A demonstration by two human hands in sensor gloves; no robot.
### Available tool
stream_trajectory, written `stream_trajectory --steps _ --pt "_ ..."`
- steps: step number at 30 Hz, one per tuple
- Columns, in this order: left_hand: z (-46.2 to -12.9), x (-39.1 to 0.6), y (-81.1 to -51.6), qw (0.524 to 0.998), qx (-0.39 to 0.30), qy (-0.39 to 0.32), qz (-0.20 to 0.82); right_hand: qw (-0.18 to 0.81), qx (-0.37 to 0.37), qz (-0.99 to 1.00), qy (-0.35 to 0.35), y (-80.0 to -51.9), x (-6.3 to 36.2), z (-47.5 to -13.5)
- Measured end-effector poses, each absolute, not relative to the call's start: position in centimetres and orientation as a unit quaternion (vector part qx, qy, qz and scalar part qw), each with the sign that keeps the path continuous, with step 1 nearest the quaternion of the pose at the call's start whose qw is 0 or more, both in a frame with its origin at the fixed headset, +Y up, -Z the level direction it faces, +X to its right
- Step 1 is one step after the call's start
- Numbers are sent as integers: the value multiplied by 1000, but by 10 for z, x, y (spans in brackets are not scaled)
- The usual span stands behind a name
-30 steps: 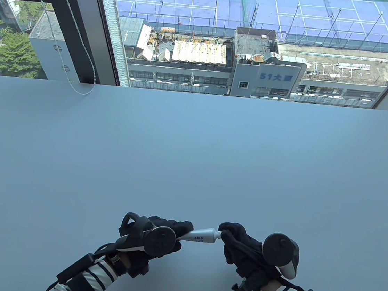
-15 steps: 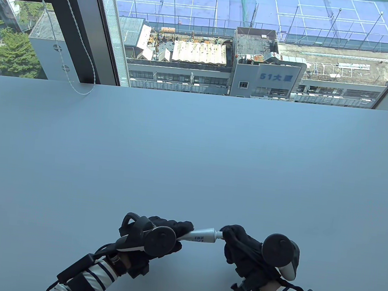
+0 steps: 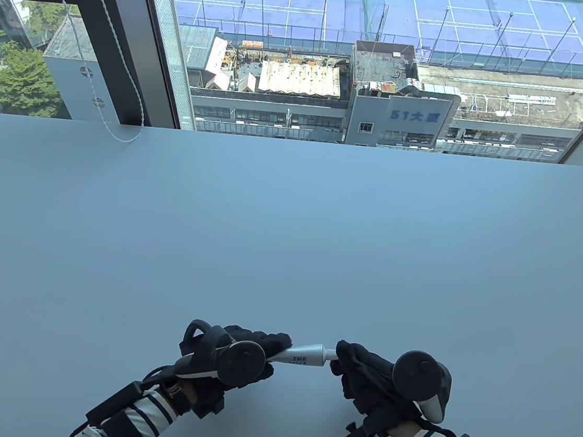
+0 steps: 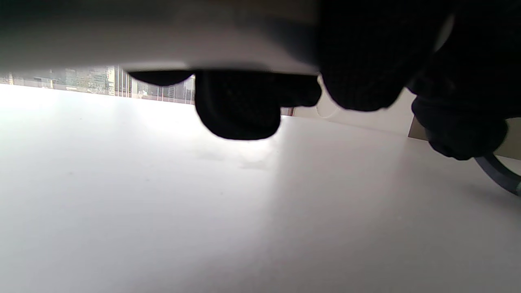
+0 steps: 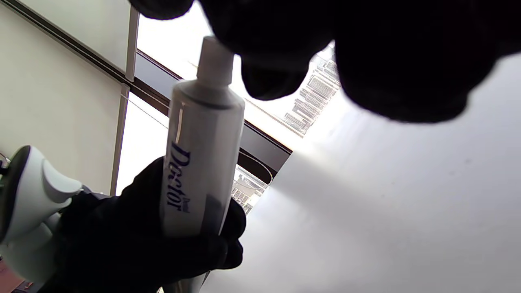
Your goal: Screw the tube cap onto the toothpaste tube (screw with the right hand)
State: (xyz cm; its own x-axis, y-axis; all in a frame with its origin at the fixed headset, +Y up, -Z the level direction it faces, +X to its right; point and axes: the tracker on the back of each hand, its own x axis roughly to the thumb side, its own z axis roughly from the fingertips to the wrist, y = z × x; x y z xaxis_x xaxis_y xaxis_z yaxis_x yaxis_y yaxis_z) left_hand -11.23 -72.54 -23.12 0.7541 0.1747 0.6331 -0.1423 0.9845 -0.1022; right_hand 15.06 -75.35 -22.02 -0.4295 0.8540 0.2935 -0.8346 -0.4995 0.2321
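Note:
A white toothpaste tube [image 3: 302, 355] with blue lettering is held level just above the table near its front edge. My left hand [image 3: 277, 344] grips the tube's body; it also shows in the right wrist view [image 5: 142, 236] wrapped around the tube [image 5: 201, 162]. My right hand [image 3: 338, 358] is at the tube's right end and pinches the small white cap [image 5: 214, 61] on the nozzle with its fingertips [image 5: 268, 81]. The cap's tip is hidden under the fingers. In the left wrist view the tube's underside [image 4: 163, 40] fills the top edge.
The white table [image 3: 289, 239] stretches away to a large window at its far edge. A blind cord [image 3: 117, 133] loops onto the table at the far left.
My right hand has turned slightly at the tube's end, its fingers shifting a little to the right and down. The left hand and the tube have stayed in place.

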Motion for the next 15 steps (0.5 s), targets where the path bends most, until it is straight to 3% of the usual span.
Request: stream_trajectory --steps 8,15 --pt "-232 -113 -726 931 -41 -347 106 392 346 852 15 -745 138 -219" --pt "-228 -109 -724 927 -36 -361 95 379 336 862 -26 -743 138 -216"
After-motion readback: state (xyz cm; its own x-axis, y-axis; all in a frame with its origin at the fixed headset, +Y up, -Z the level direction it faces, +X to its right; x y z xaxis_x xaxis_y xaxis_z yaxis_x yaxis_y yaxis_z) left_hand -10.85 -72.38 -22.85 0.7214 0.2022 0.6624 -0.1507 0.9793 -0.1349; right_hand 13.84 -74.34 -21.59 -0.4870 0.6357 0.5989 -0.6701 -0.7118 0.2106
